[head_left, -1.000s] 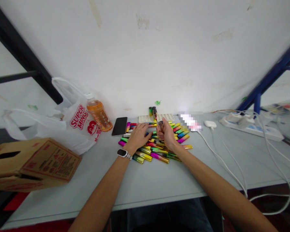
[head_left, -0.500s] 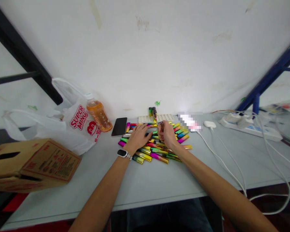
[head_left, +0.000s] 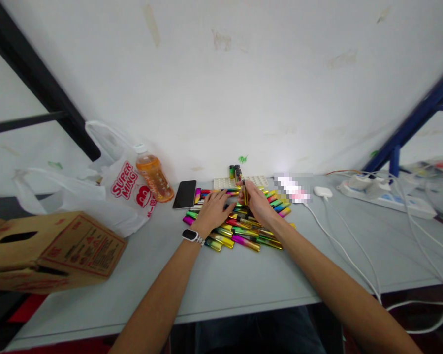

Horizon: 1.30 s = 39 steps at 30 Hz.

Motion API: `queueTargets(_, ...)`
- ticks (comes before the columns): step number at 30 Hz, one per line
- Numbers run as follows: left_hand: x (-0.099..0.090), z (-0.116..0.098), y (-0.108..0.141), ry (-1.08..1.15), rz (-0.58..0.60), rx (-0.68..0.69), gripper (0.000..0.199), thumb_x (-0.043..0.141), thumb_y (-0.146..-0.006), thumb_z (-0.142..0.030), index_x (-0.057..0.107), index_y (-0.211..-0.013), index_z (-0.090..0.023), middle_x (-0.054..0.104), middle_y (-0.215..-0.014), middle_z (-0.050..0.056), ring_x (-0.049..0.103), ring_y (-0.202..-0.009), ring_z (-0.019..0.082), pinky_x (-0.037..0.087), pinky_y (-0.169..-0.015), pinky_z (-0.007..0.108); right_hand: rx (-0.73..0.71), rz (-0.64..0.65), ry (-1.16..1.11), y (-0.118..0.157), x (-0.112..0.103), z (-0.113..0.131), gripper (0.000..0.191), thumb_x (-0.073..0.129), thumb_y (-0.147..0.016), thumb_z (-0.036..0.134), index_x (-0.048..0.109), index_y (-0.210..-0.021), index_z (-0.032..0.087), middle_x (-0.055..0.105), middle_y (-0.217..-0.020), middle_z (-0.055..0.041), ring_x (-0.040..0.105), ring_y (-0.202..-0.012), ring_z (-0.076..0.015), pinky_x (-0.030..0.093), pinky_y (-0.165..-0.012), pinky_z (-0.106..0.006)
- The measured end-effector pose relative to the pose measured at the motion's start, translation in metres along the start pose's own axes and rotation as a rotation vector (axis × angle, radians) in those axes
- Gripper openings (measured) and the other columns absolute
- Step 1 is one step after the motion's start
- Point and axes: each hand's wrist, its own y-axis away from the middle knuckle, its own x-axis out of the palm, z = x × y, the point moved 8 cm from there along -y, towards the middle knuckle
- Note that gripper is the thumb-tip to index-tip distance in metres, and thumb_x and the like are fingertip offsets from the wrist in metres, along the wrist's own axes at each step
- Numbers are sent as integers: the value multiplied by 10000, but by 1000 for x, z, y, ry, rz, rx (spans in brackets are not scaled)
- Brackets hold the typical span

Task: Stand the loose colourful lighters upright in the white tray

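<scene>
A pile of shiny lighters (head_left: 245, 243) in gold, green, pink and other colours lies on the grey table. My left hand (head_left: 213, 210) rests over the pile's left side, fingers stretched out and holding nothing I can see. Above the middle of the pile, my right hand (head_left: 256, 200) is closed around a gold lighter (head_left: 244, 194), held upright. Just behind stands a whitish tray with a grid of holes (head_left: 256, 181), and a few lighters (head_left: 237, 174) stand upright on it. My hands hide part of the pile.
Left of the pile lie a dark phone (head_left: 185, 194), a bottle of orange drink (head_left: 155, 176), a white plastic bag (head_left: 114, 206) and a cardboard box (head_left: 59, 248). To the right are a blurred bright device (head_left: 291, 189), a white charger (head_left: 323, 191), cables and a power strip (head_left: 391, 199). A wall rises behind.
The lighter in my right hand now shows more of its gold body and stands upright, with the hand turned slightly. My left hand stays over the pile. The whole view has shifted slightly.
</scene>
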Motion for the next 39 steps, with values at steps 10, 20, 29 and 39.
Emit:
queueTargets(10,-3,0,-5,-59,-17,-17,449,396,-1031,-450,584,-1311,-154,591,-1429,151,505,-1344,286,327,-1151,486,-275,-75,589,-23,-22,42,313,690,-820,494,692,-896,190,680,-825,-28,574,-707,-161,454,-637,-287)
queueTargets(20,-8,-4,-6,-118,-10,43,389,334,-1053,-342,677,-1152,-186,655,-1139,107,589,-1083,249,428,-1006,412,-493,122,1170,-88,13,51,140,632,-845,227,670,-976,195,745,-903,-52,654,-849,-220,429,-868,-380)
queueTargets(29,-4,8,-11,-66,28,14,294,444,-988,-166,684,-1157,-183,678,-1124,102,584,-1089,250,444,-985,408,-495,227,1496,-121,24,29,169,602,-861,238,705,-986,192,756,-976,-89,538,-1022,-295,288,-935,-434)
queueTargets(39,-8,13,-12,-43,18,-56,272,546,-925,-161,683,-1156,-201,714,-1147,105,570,-1119,298,424,-974,463,-559,112,1576,-113,17,39,251,574,-931,345,771,-965,194,597,-1146,-154,444,-1118,-336,317,-921,-461)
